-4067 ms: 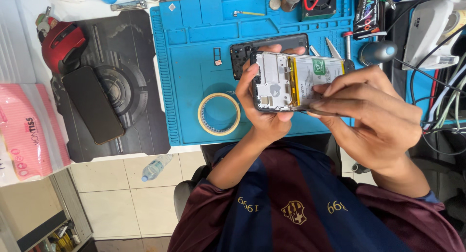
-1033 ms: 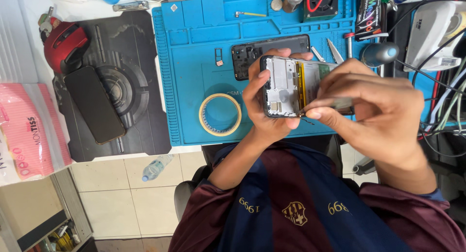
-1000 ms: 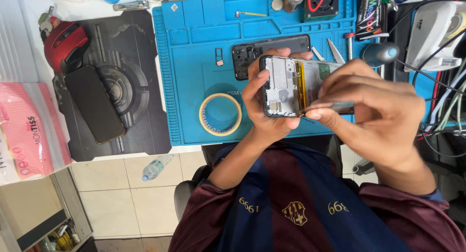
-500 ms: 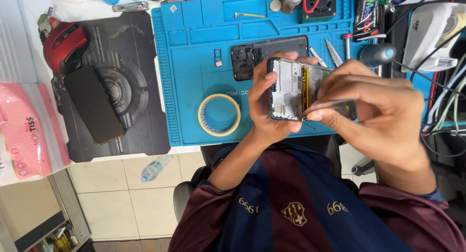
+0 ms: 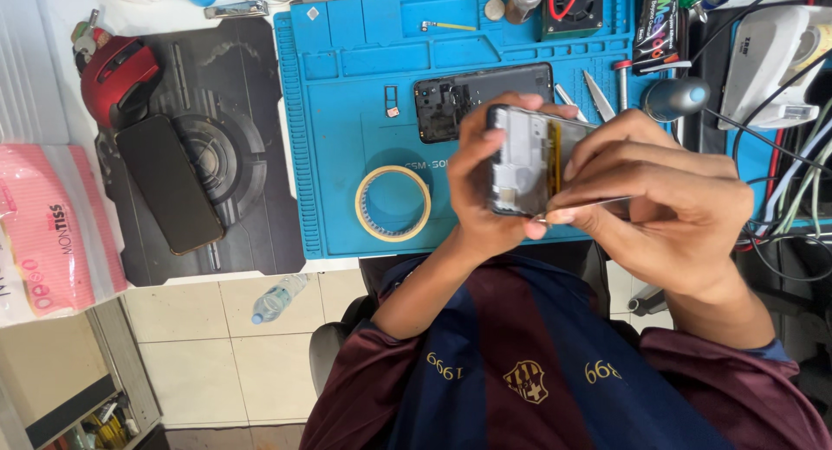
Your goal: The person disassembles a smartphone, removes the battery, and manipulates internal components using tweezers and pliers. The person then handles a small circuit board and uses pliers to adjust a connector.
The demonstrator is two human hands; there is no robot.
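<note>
My left hand (image 5: 475, 198) grips an opened phone (image 5: 524, 159) above the front edge of a blue work mat (image 5: 347, 112). The phone is tilted on edge, so its grey inner frame and a strip of yellow battery show. My right hand (image 5: 667, 198) pinches a thin flat metal tool (image 5: 598, 205), and the tool's tip rests at the phone's lower edge. A black back cover (image 5: 451, 99) lies flat on the mat just behind the hands.
A yellow tape roll (image 5: 393, 203) lies on the mat left of my hands, with tweezers (image 5: 598, 94) behind. A black phone (image 5: 169, 183) and a red mouse (image 5: 117, 77) sit on a dark pad. A pink packet (image 5: 56, 233) lies far left, and cables crowd the right.
The phone has turned from facing me to nearly edge-on. My right hand has shifted down to its lower edge with the metal tool.
</note>
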